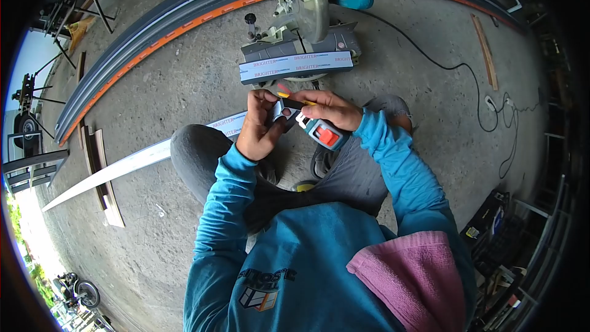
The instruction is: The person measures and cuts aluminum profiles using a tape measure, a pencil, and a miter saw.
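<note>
My left hand is closed around a short dark metal profile piece with pale film on its face. From the other side, my right hand has its fingers closed at the piece's dark end. A teal and red tape measure sits just under the right thumb, seemingly in that hand's hold. Something narrow and yellow shows at the fingertips, mostly hidden. Beyond the hands, a film-wrapped profile length lies across the front of the mitre saw.
A long white-filmed profile runs left from beside my knee. Long dark profiles with an orange strip curve behind the saw. Its black cord trails right across the concrete. Wood strips lie right; a motorcycle stands left.
</note>
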A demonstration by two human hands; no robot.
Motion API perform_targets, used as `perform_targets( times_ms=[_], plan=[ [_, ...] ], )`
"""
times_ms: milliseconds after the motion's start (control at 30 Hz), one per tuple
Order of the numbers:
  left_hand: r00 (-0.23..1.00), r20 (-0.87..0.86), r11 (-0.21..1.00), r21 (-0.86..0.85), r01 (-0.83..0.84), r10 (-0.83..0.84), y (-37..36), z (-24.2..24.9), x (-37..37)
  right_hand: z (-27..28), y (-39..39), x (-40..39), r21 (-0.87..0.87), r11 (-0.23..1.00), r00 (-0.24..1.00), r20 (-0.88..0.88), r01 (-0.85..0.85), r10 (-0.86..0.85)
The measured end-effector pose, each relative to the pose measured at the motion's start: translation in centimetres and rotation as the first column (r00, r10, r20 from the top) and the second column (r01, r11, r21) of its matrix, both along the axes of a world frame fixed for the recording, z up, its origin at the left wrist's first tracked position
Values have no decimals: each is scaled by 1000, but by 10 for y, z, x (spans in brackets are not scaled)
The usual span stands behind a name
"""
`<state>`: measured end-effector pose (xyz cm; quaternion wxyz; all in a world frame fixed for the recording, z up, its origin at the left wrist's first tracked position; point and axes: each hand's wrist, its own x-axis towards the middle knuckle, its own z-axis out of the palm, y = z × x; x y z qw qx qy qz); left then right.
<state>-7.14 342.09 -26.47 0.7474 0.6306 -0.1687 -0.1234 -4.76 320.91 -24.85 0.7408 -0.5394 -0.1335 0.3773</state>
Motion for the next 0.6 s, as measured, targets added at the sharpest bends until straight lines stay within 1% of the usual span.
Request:
perform_targets(
  times_ms=[33,100,167,233,267,300,367,400,433,467,500,567,600],
  plan=[
    [999,49,1000,29,-6,4,1,-2,0,-2,-1,0,-1,1000,1000,-1,-2,2],
    [997,76,1000,26,-17,15,3,-5,-1,-5,-3,1,-13,999,999,15,-49,49],
    [994,103,1000,18,-25,23,5,-6,1,-4,-3,0,-42,998,999,7,-45,45],
    [947,316,978,171,-116,57,5,2,10,-2,-2,0,-97,994,988,143,-41,54],
    [902,402,945,203,-257,159,5,7,12,1,-1,-1,-137,991,982,185,-1,26],
    [901,402,944,200,-261,164,6,9,11,-2,-1,-1,-139,990,982,185,-4,30],
    [946,271,924,284,-254,177,9,13,8,-12,0,-1,-171,981,931,365,88,-20],
    [909,370,895,314,-318,193,9,14,9,-10,0,-2,-173,981,931,365,84,-16],
    [909,368,895,312,-320,197,10,15,10,-8,-1,-4,-236,962,912,409,138,-30],
    [891,418,882,333,-333,178,12,16,10,-5,-1,-5,-296,936,891,452,192,-40],
    [870,467,869,354,-346,156,14,17,10,0,0,-6,-299,935,892,451,189,-36],
    [862,478,851,370,-372,169,15,19,9,9,2,-5,-348,887,758,652,303,-3],
    [858,494,843,395,-365,140,16,19,9,7,2,-5,-350,888,758,652,299,2]
  ],
)
